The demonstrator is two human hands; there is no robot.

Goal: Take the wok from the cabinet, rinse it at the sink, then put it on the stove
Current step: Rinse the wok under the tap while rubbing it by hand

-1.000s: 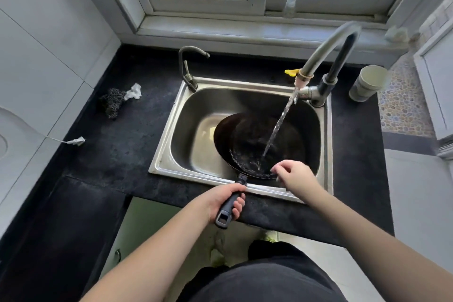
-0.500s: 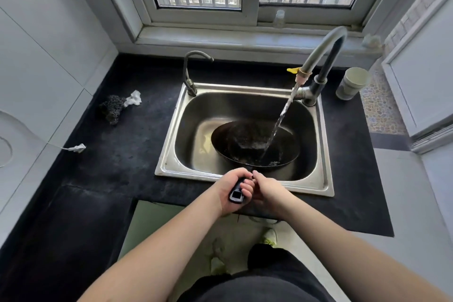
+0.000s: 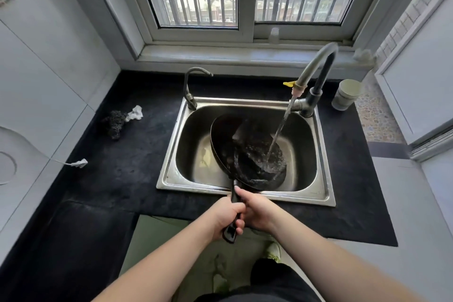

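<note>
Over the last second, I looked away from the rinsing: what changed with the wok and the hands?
The right hand left the wok's rim and joined the left hand on the handle. The wok tipped up onto its side in the sink. Water kept running from the faucet; the left hand's grip held.

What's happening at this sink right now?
A person is rinsing a dark wok in the steel sink. Both hands grip its black handle: the left hand lower, the right hand closer to the pan. The wok is tilted inside the basin, and water from the running tap lands in its bowl. A scrubber lies unused on the black counter. The wok has not gone to the stove yet.
</note>
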